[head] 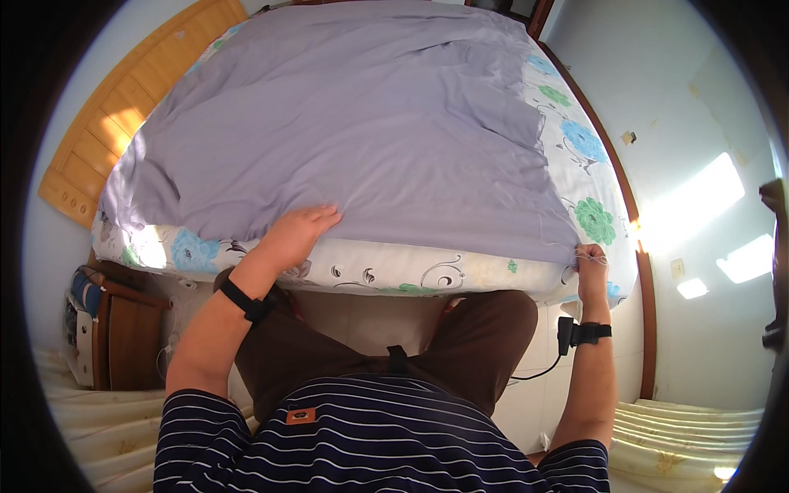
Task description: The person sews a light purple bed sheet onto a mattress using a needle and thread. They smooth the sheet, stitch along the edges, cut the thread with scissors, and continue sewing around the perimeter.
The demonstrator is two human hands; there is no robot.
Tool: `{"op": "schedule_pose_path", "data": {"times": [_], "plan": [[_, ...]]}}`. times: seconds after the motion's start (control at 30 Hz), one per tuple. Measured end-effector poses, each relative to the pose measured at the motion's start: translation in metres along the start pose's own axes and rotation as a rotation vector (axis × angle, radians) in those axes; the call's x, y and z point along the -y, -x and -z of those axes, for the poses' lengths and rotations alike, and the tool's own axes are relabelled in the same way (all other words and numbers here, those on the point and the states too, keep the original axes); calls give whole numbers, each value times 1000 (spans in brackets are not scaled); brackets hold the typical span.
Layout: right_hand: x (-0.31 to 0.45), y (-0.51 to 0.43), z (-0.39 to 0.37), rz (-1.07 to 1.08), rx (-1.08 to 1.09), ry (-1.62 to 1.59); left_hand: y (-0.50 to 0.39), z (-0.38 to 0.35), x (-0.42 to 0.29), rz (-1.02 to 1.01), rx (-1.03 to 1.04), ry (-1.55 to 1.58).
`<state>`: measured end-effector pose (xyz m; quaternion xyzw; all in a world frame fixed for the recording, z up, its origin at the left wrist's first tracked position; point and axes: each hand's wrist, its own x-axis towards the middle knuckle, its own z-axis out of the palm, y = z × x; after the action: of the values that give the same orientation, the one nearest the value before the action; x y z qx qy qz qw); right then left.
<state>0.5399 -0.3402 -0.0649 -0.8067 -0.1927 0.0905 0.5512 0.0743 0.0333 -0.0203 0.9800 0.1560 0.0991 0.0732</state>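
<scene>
A thin grey-purple cloth (345, 135), perhaps a sheet or quilt cover, lies spread over a mattress with a white floral cover (370, 265). Wrinkles run across its far and right parts. My left hand (299, 234) rests palm down on the cloth's near edge, fingers stretched out, with nothing gripped. At the near right corner of the mattress, my right hand (593, 259) is closed on the corner of the cloth. Thin pale strings or threads (592, 251) hang loosely over its fingers. The fingertips of this hand are partly hidden.
A yellow wooden headboard (117, 117) stands along the left. To the right is a white wall (696, 203) with a brown baseboard (645, 320). A brown bedside cabinet (132, 342) is at lower left. Pale curtains (690, 431) hang behind me. A black cable (542, 373) trails from my right wrist strap.
</scene>
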Motion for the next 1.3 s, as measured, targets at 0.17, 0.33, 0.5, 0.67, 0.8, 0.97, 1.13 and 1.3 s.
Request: {"op": "schedule_pose_path", "data": {"times": [0.17, 0.33, 0.5, 0.67, 0.8, 0.97, 1.13, 1.3], "plan": [[0, 24, 13, -33, -54, -112, 17, -7, -10, 11, 10, 53], [-14, 41, 9, -44, -68, -36, 22, -17, -24, -57, 59, 35], [-28, 41, 7, -113, -87, -145, 13, -1, -33, 60, 151, 166], [-30, 41, 6, -182, -108, -423, -26, -19, -53, -91, 76, 220], [-26, 38, 2, -154, -155, -307, -61, -49, -61, -232, 75, 89], [4, 56, 13, -11, -343, -117, -80, -49, -56, 60, 89, 19], [52, 97, -23, 327, -84, -105, -84, -59, -93, -314, 80, 166], [65, 86, -93, 518, 330, 178, -97, -69, -111, -346, 31, 82]]}}
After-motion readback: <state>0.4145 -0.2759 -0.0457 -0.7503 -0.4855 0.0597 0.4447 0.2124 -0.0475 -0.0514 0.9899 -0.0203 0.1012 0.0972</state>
